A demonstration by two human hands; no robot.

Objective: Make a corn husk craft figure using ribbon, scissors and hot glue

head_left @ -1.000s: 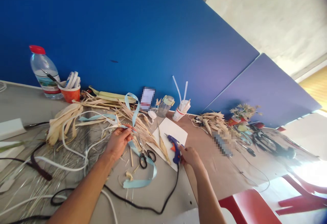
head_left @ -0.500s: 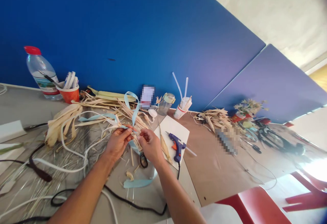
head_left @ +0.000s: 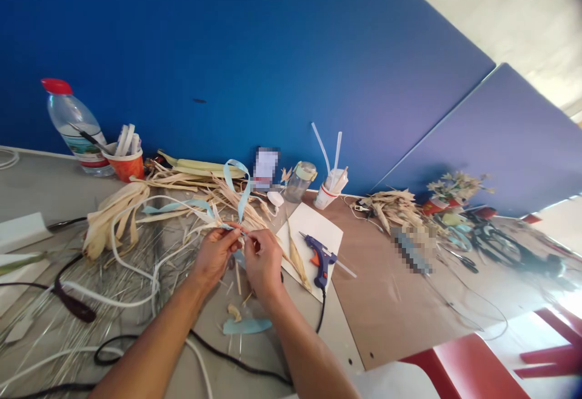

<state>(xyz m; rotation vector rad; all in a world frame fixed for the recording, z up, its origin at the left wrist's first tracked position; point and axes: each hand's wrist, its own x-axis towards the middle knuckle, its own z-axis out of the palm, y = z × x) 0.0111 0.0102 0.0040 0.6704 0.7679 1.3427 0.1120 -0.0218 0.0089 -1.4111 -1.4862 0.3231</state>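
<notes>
My left hand (head_left: 213,254) pinches a light blue ribbon (head_left: 245,199) around what looks like a thin stem, whose far end is hard to make out. Close beside it, my right hand (head_left: 264,259) has its fingers closed on the same ribbon. A loop of the ribbon rises behind the fingertips. Dry corn husks (head_left: 118,208) lie in strips behind and left of my hands. Below them on the table rests a loose blue ribbon piece (head_left: 248,326). To the right, a purple glue gun (head_left: 322,259) lies on white paper (head_left: 334,229).
A water bottle (head_left: 75,126) and a red cup (head_left: 127,167) of white rolls stand back left. A glass jar (head_left: 300,182) and a paper cup (head_left: 326,196) holding glue sticks stand behind. Thin wires (head_left: 113,320) and cables cover the left; a red chair (head_left: 473,365) is right.
My right hand has moved closer to my left along the ribbon, covering the scissors handle seen before. The view has shifted slightly, and the ribbon loop still stands up.
</notes>
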